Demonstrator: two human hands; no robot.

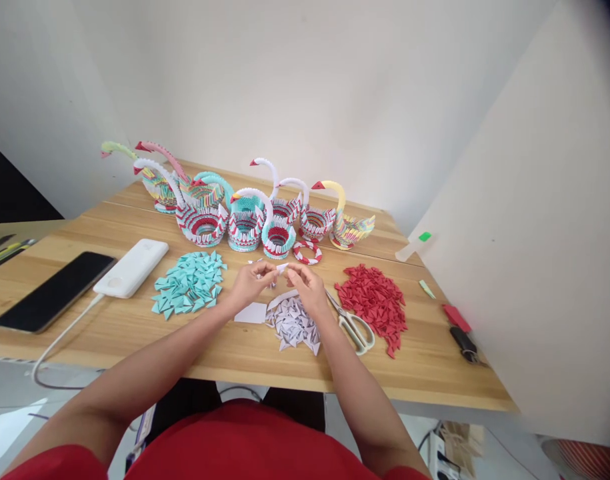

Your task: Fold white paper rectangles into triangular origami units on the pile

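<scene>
Between my left hand (255, 280) and my right hand (305, 283) is a small folded piece of white paper (283, 268), pinched by the fingertips of both. Just below my hands lies a heap of white folded paper triangles (295, 325). A blank white paper slip (251, 313) rests left of that heap. Turquoise paper triangles (189, 283) are piled to the left, and red paper triangles (373, 300) to the right. Past my hands sits a red and white paper ring (307, 253).
Scissors (355, 331) lie beside the red pile. Several paper swans (203, 223) stand at the back. On the left are a black phone (55, 291) and a white power bank (132, 268) with a cable. A glue bottle (413, 247) and a black object (463, 344) lie rightward.
</scene>
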